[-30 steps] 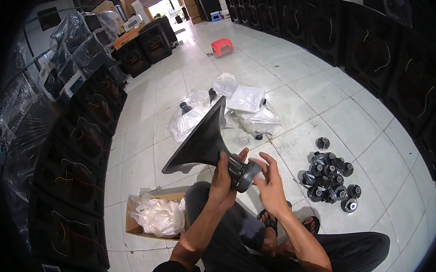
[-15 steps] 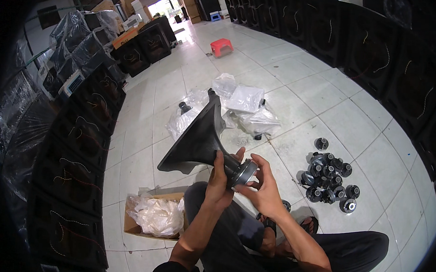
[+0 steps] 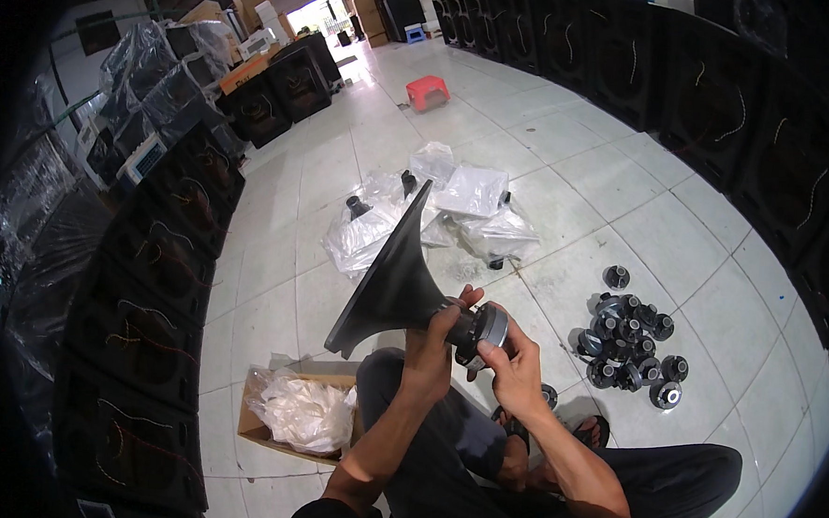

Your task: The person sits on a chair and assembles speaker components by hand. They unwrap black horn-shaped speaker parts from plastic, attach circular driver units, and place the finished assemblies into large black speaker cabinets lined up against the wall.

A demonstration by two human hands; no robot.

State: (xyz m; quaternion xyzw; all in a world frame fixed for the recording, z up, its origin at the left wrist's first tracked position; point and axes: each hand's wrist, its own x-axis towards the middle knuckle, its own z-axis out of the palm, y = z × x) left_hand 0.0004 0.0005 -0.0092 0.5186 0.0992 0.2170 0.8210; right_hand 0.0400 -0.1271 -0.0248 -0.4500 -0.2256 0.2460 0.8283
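A black flared speaker horn [image 3: 390,286] is held up in front of me, its wide mouth tilted to the left. My left hand [image 3: 433,344] wraps around the horn's narrow neck. At that neck sits a round compression driver [image 3: 492,327] with a silvery rim, and my right hand [image 3: 520,363] has its fingers closed around it. Driver and horn touch end to end; I cannot tell whether they are fastened. Several more drivers [image 3: 628,328] stand grouped on the floor to the right, and another driver [image 3: 548,395] lies near my feet.
A cardboard box [image 3: 254,427] of crumpled plastic bags stands left of my knee. Bagged horns [image 3: 474,191] lie on the tiles ahead, with a red stool [image 3: 428,93] farther off. Rows of black speaker cabinets [image 3: 152,339] with loose wires line both sides.
The horn and driver have shifted right and slightly down, and the horn has turned so its mouth shows more edge-on. My right hand has changed its grip around the driver.
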